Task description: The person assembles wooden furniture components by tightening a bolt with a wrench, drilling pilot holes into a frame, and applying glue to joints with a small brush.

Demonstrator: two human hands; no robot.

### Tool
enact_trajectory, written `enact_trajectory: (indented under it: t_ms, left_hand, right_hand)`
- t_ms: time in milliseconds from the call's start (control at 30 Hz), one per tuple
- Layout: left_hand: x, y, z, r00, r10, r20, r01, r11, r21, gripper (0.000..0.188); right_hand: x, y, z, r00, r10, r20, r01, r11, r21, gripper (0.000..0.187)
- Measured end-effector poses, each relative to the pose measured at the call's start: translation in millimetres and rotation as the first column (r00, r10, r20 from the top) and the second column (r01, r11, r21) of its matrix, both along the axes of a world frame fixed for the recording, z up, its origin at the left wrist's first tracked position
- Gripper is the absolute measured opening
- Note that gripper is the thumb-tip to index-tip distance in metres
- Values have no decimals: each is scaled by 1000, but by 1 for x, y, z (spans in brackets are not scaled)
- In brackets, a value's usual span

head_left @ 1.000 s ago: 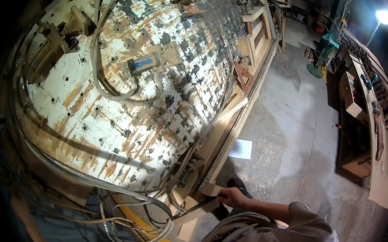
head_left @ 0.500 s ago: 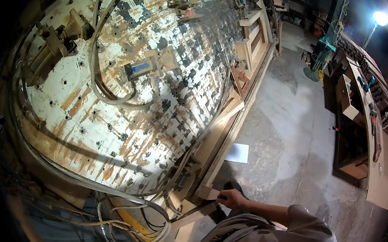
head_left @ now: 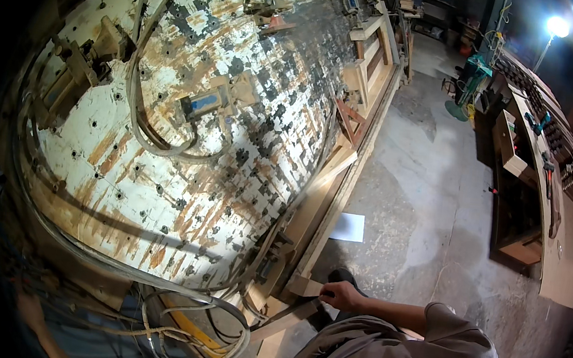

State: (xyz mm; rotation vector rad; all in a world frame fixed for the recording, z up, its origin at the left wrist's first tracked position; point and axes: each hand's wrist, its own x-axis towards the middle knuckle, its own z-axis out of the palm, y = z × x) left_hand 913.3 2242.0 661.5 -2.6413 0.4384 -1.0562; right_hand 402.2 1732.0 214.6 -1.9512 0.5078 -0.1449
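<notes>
Head view: your right hand (head_left: 339,294) has its fingers curled tight around the upper end of a long wooden strip (head_left: 286,320); the strip slants down-left from your fist, low against the edge of the big worn jig table (head_left: 163,189); hoses (head_left: 192,321) loop just beside it; your left hand is out of sight; white sheet (head_left: 348,227) lies on the concrete floor (head_left: 428,191) nearby.

We see a stained concrete floor (head_left: 429,185), wooden workbench (head_left: 537,201) along the right, a bright lamp (head_left: 557,25), dark walls.
</notes>
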Motion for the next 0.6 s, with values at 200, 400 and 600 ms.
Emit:
enact_trajectory:
  t_ms: [200, 400, 600]
  left_hand:
    - [-8, -20, 3, 968, 208, -138, -206, 978, 29, 33]
    - [-23, -46, -11, 928, 369, -59, -374, 921, -108, 33]
    - [-6, -23, -36, 905, 185, 383, -271, 945, 184, 28]
  right_hand:
    - [-1, 7, -6, 998, -16, 53, 19, 998, -59, 16]
    - [7, 12, -13, 1000, 3, 1, -3, 999, -40, 19]
    - [13, 7, -2, 1000, -10, 11, 10, 999, -51, 18]
